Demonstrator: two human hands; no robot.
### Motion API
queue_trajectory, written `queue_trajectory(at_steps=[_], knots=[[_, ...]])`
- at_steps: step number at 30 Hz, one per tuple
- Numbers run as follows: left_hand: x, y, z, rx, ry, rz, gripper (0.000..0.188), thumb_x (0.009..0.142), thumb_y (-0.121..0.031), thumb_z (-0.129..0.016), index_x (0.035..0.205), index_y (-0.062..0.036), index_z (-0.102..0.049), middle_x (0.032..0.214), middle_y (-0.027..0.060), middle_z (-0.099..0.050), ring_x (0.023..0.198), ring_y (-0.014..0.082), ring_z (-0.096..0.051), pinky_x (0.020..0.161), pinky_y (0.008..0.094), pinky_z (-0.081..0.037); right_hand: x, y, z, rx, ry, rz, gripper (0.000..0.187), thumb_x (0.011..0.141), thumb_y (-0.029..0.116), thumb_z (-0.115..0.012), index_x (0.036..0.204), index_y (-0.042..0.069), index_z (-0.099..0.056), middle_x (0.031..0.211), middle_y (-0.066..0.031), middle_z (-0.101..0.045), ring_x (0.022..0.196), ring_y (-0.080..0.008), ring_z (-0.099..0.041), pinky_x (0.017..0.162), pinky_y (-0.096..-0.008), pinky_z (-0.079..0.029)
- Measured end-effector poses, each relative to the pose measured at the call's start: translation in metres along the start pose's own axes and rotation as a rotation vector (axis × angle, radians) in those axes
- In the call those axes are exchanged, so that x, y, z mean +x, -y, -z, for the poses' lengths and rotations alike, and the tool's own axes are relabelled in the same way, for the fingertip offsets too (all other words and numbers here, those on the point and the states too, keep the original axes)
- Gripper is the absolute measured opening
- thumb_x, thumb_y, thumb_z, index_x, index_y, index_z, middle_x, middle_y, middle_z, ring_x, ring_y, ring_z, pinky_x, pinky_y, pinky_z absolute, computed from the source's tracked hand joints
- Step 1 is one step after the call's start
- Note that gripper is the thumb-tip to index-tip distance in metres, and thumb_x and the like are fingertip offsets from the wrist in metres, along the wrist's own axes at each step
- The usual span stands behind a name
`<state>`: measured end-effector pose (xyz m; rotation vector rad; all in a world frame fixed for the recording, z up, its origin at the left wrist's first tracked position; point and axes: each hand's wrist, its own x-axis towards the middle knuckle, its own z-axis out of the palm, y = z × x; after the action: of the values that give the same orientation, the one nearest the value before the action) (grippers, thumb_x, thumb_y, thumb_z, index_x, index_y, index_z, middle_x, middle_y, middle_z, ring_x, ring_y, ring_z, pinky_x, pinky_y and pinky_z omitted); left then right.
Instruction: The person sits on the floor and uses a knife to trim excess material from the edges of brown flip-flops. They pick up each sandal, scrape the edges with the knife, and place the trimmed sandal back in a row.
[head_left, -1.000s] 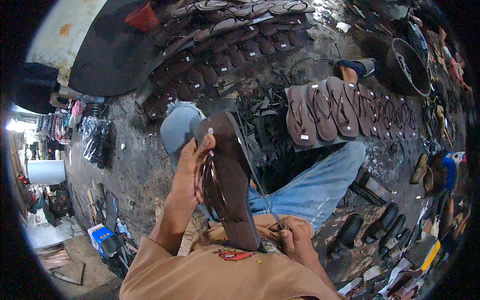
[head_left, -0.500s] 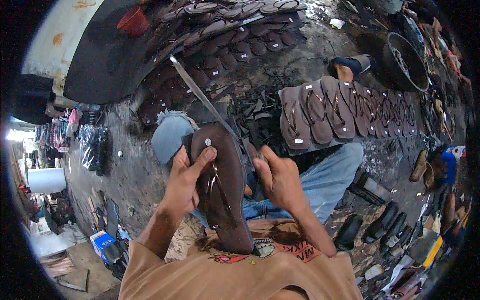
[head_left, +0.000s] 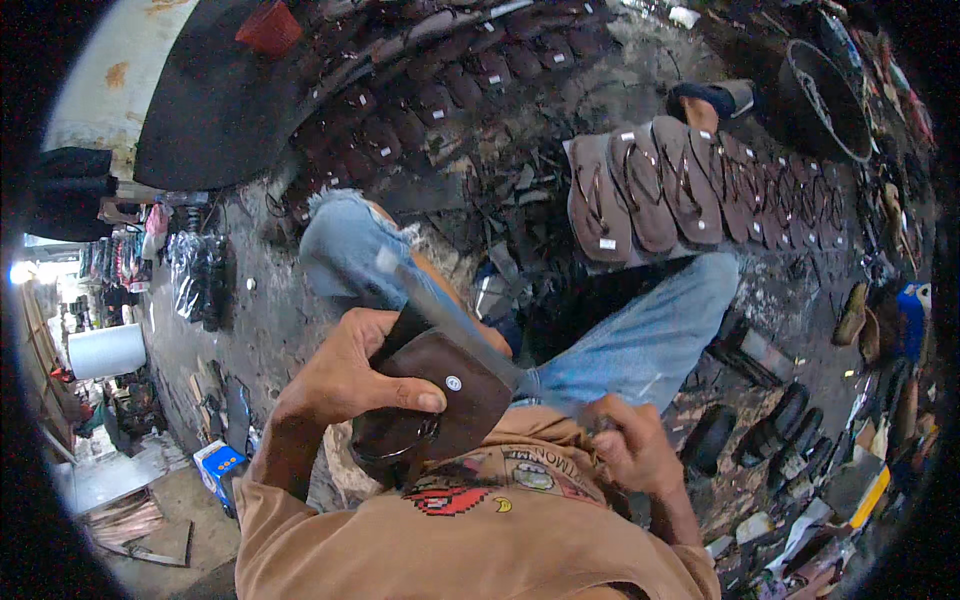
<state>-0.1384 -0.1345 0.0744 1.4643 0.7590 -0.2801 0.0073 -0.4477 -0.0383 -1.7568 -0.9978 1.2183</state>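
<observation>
The brown rubber sandal (head_left: 440, 400) has been pulled in against the chest — left hand (head_left: 345, 380) clamped on it, right hand (head_left: 630, 450) now drawing the long steel blade (head_left: 450, 320) across its edge.

The brown sandal (head_left: 440, 400) now lies tipped down and drawn in close against the person's chest, where a moment ago it stood upright, its toe lifted toward the knees. The left hand (head_left: 355, 385) has slid from the sandal's upper edge to clamp over its top, thumb pressed flat across the sole. The long knife blade (head_left: 450, 325), which pointed far up and away half a second ago, now lies low across the sandal's edge, its tip near the bare knee. The right hand (head_left: 630, 445) has dropped from beside the sandal's middle back down to the waist, fisted around the handle.
</observation>
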Motion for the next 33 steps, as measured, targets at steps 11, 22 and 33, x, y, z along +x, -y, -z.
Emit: queue_trajectory(at_steps=[11, 22, 33], knots=[[-0.016, 0.014, -0.013, 0.119, 0.152, 0.157, 0.049, 0.078, -0.025, -0.089, 0.116, 0.0010, -0.070, 0.110, 0.0055, -0.073, 0.097, 0.0116, -0.064, 0.091, 0.0298, -0.051, -0.005, -0.002, -0.006, 0.101, 0.161, 0.027, 0.039, 0.093, 0.028, -0.063, 0.125, 0.004, -0.061, 0.114, -0.0238, -0.067, 0.106, -0.0472, -0.062, 0.090, -0.0497, -0.050], [0.001, 0.010, -0.012, 0.068, 0.252, -0.065, 0.054, 0.078, -0.019, -0.088, 0.124, -0.0015, -0.066, 0.115, 0.0126, -0.072, 0.098, 0.0191, -0.069, 0.090, 0.0353, -0.055, 0.161, 0.000, -0.019, 0.396, -0.015, 0.192, 0.025, 0.104, 0.029, -0.056, 0.108, 0.005, -0.060, 0.081, -0.0101, -0.060, 0.069, -0.0199, -0.055, 0.063, -0.0389, -0.046], [0.062, 0.029, -0.053, -1.041, -0.337, -0.303, 0.043, 0.089, -0.011, -0.077, 0.128, -0.0022, -0.060, 0.112, 0.0132, -0.070, 0.099, 0.0267, -0.071, 0.082, 0.0451, -0.062, 0.054, -0.013, -0.010, 0.242, -0.507, 0.192, 0.037, 0.106, 0.035, -0.048, 0.119, 0.002, -0.061, 0.074, -0.0112, -0.062, 0.060, -0.0221, -0.060, 0.056, -0.0355, -0.044]])
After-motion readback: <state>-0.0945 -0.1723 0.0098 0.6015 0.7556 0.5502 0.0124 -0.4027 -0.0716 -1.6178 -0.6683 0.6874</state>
